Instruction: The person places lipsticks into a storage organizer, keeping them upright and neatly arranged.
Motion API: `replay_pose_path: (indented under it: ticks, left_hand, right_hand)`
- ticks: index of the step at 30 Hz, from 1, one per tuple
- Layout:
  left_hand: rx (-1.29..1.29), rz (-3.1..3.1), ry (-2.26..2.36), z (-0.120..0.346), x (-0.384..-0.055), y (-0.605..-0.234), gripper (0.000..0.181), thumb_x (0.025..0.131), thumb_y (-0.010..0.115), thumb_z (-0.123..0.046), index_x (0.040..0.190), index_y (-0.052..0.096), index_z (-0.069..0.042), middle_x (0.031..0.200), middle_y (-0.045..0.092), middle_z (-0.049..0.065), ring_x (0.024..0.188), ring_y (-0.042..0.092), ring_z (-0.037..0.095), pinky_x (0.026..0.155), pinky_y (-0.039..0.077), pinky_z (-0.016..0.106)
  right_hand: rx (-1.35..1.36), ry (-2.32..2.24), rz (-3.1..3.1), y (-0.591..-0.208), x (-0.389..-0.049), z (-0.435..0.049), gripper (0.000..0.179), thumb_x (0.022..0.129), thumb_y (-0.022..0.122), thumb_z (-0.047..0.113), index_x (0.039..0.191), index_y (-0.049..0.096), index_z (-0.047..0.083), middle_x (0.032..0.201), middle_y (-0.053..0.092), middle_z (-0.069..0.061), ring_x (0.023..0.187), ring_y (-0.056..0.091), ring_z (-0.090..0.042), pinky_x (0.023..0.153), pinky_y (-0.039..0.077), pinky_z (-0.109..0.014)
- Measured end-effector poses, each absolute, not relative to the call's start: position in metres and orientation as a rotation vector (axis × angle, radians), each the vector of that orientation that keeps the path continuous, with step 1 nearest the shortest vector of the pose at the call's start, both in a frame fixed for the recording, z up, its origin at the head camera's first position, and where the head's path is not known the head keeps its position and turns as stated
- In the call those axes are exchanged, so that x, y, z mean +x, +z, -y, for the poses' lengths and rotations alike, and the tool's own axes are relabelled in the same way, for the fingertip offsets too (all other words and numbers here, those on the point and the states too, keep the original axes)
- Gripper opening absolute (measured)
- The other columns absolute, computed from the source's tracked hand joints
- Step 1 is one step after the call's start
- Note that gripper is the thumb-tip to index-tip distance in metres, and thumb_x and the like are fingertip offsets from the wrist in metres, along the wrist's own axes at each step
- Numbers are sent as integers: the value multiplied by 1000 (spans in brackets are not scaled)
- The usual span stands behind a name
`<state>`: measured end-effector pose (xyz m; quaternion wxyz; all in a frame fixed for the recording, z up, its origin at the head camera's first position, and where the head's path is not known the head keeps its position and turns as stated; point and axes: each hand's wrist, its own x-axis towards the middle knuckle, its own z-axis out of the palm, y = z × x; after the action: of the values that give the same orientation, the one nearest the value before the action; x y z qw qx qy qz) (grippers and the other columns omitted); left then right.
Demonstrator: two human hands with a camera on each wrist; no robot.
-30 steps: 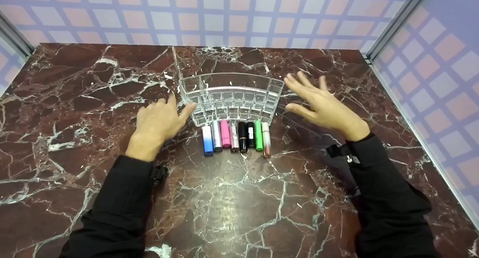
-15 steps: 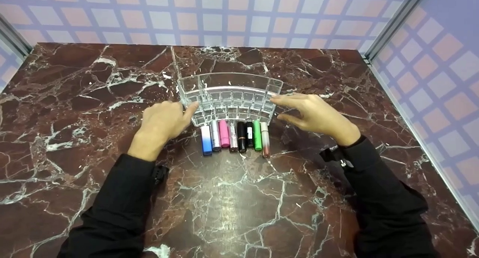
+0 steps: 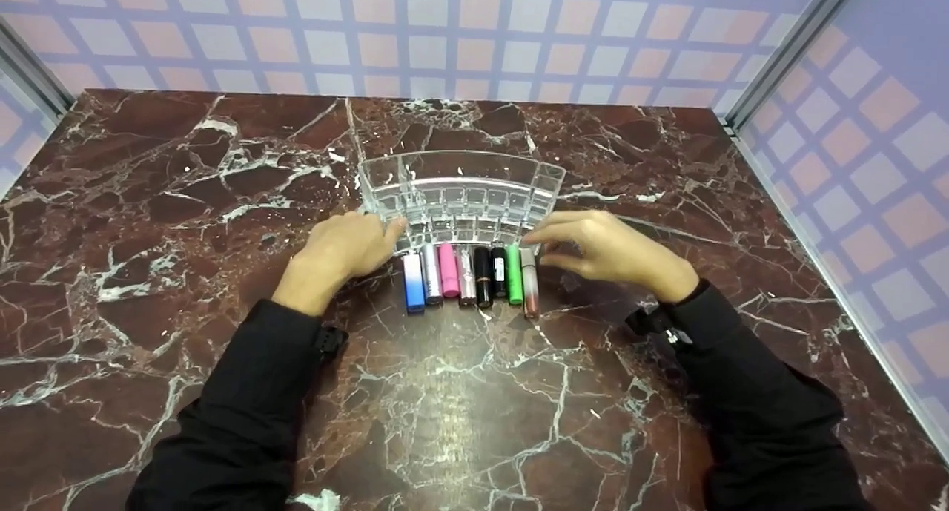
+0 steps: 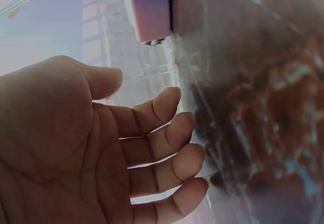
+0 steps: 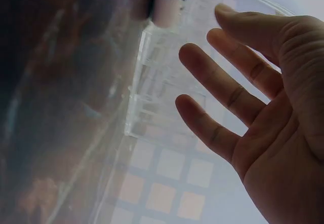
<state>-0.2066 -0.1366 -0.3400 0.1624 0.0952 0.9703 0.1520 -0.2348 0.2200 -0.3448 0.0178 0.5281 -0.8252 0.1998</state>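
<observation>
A clear, fan-shaped cosmetics organizer point(image 3: 471, 168) with many small compartments stands mid-table. In front of it lies a side-by-side row of lipstick-like tubes, from a white-and-blue tube point(image 3: 413, 282) at the left, past a pink tube point(image 3: 448, 270), to a green tube point(image 3: 514, 275) and a pale-and-brown tube point(image 3: 530, 292) at the right. My left hand point(image 3: 345, 244) is beside the organizer's left front corner, fingers loosely bent around nothing in the left wrist view. At the opposite corner is my right hand point(image 3: 612, 250), its fingertips close to the pale-and-brown tube; the right wrist view shows its fingers spread, holding nothing.
Everything rests on a dark red marbled table point(image 3: 460, 422). A checked panel point(image 3: 474, 40) closes off the back, and another checked panel point(image 3: 867, 147) rises along the right edge. Both black sleeves carry a wrist camera.
My right hand has come down and leftward from beside the organizer's back right corner to its front right corner. The left hand has shifted right, toward the tubes' left end.
</observation>
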Motion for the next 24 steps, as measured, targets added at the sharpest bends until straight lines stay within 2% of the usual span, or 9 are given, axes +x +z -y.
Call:
replay_pose_path:
  ticks: [3,5,8,12,16,24]
  left_hand:
    - [287,-2722,480,137,-211,-343,66,112,20,-43,130,60,6,153,43,32,139,43,51,116,32,61]
    - [288,-2697,519,140,-213,-345,66,112,19,-43,127,61,5,151,46,31,137,46,49,116,31,60]
    - [277,-2662,556,144,-214,-346,69,111,19,-47,139,55,6,151,47,30,137,46,48,116,31,61]
    - [272,-2642,568,146,-213,-347,71,111,17,-48,147,48,5,153,44,29,140,41,49,118,27,61]
    - [283,-2635,574,144,-212,-348,71,112,14,-46,149,45,6,155,41,29,143,37,49,120,23,60]
    - [302,-2650,553,143,-212,-349,71,112,14,-45,151,43,6,155,40,31,143,36,51,119,23,61]
  right_hand:
    - [1652,599,2597,-348,-234,-220,31,91,78,6,121,73,3,124,71,-8,107,70,-23,93,57,-37]
    - [1647,591,2620,-349,-233,-219,30,90,79,5,120,74,3,126,71,-8,108,70,-24,94,57,-38]
    - [1644,590,2659,-349,-232,-219,31,90,79,4,121,74,3,129,69,-9,109,70,-24,93,57,-36]
    - [1654,582,2685,-350,-232,-216,32,90,78,2,122,73,2,130,69,-9,111,70,-25,93,57,-35]
    - [1650,550,2692,-353,-232,-215,32,90,78,1,122,74,3,130,69,-8,112,70,-26,95,56,-37]
    - [1659,514,2690,-356,-232,-214,28,89,78,0,117,76,4,128,70,-7,111,70,-25,95,56,-38]
